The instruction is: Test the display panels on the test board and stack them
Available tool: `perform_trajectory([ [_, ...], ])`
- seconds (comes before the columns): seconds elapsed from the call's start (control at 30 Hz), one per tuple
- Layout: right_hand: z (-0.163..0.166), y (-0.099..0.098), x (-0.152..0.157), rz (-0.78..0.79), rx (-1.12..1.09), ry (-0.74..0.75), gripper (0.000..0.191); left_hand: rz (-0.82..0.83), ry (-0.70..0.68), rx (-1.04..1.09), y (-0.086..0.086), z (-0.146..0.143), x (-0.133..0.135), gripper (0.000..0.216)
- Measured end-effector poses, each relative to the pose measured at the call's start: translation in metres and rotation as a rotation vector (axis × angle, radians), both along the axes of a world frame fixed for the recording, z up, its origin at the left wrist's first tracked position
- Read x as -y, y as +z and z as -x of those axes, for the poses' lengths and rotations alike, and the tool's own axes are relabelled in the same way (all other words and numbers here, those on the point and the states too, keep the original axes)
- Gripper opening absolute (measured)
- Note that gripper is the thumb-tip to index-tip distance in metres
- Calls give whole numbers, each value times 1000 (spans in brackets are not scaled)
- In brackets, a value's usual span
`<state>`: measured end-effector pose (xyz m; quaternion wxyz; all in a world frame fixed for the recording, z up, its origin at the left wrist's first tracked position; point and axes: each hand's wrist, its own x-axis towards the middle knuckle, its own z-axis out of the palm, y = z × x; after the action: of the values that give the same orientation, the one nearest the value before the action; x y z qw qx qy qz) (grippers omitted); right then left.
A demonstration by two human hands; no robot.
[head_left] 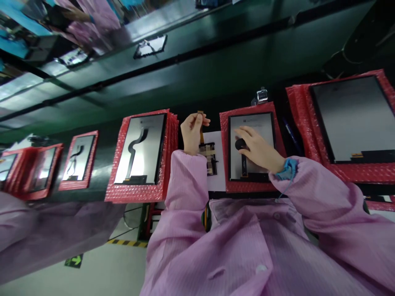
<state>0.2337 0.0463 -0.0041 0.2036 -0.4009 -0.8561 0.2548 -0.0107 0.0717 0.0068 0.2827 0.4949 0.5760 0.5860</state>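
My left hand (pixel 191 130) is raised over a white sheet (pixel 216 181) and pinches a thin orange flex strip (pixel 200 119) upright between thumb and fingers. My right hand (pixel 257 149) rests on a grey display panel (pixel 253 139) that lies in a red bubble-wrap sleeve (pixel 226 164). Its fingers press a small black round tool (pixel 240 144) against the dark flex cable (pixel 244 164) on the panel's back. Both arms wear pink sleeves, and a blue strap (pixel 287 169) circles the right wrist.
A stack of red-wrapped panels (pixel 142 152) lies left of my hands, with more panels (pixel 78 160) further left along the dark green belt (pixel 216 70). A large dark panel on red wrap (pixel 352 119) sits at right. A metal clip (pixel 261 95) stands behind the worked panel. Another person's pink sleeve (pixel 37 230) shows at lower left.
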Motion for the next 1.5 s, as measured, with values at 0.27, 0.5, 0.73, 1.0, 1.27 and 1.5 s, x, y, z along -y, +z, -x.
perform_trajectory([
  [0.27, 4, -6, -3, -18, -91, -158, 67, 46, -123, -20, 4, -4, 6, 27],
  [0.5, -2, -14, 5, -52, 146, -131, 80, 45, -131, -52, 1, -3, 6, 28],
  [0.73, 2, -6, 13, -123, 187, -122, 71, 33, -159, -38, 1, -4, 7, 28],
  [1.0, 5, 0, 7, -36, -34, -170, 59, 33, -248, -180, 2, -1, 9, 32],
  [1.27, 12, -7, 6, 412, -678, -132, 90, 79, -361, -301, 4, 2, 12, 33],
  [1.5, 22, 1, 6, 620, -707, -30, 62, 190, -436, -663, 10, 3, 14, 29],
])
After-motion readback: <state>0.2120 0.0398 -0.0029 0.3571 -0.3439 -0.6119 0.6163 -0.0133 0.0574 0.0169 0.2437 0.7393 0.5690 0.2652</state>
